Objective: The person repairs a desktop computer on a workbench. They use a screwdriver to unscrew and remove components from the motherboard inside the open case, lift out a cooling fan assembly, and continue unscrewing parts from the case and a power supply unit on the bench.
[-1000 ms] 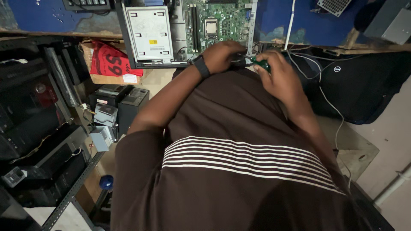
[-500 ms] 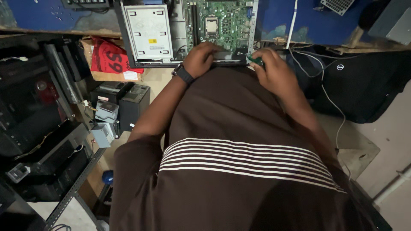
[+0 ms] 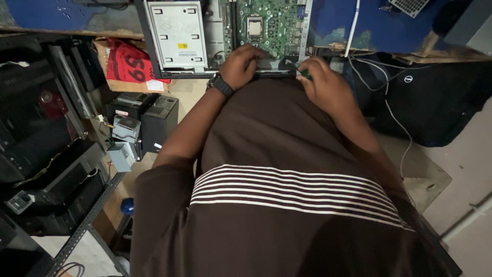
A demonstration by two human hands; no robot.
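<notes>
Two hands work at the near edge of an open desktop computer case of grey metal (image 3: 225, 36), which lies flat on the blue-painted tabletop (image 3: 374, 28) at twelve o'clock from our body. Our left hand (image 3: 241, 65), a black watch on its wrist, rests curled against the case's front rim, just below the green circuit board (image 3: 271, 23) with its square silver processor. Its fingers are bent and close together, though we cannot tell whether they pinch anything. Our right hand (image 3: 325, 84) sits at about one o'clock, fingers folded around a small green-handled tool (image 3: 303, 74), of which only a sliver shows; its tip is hidden.

We judge the chief risk to be a slip: with the tool's tip out of sight under our knuckles, a skid could score the board or strike the exposed processor. The case lies at the very edge of the tabletop, so a hard push from our left hand could shift it. A white cable (image 3: 351, 31) hangs just beside our right hand at one o'clock, near enough to snag on a wrist. At ten o'clock the flat silver drive cage (image 3: 177, 33) lies clear of both hands. Loose screws, if any come free, could drop to the cluttered floor (image 3: 128, 138) below.
</notes>
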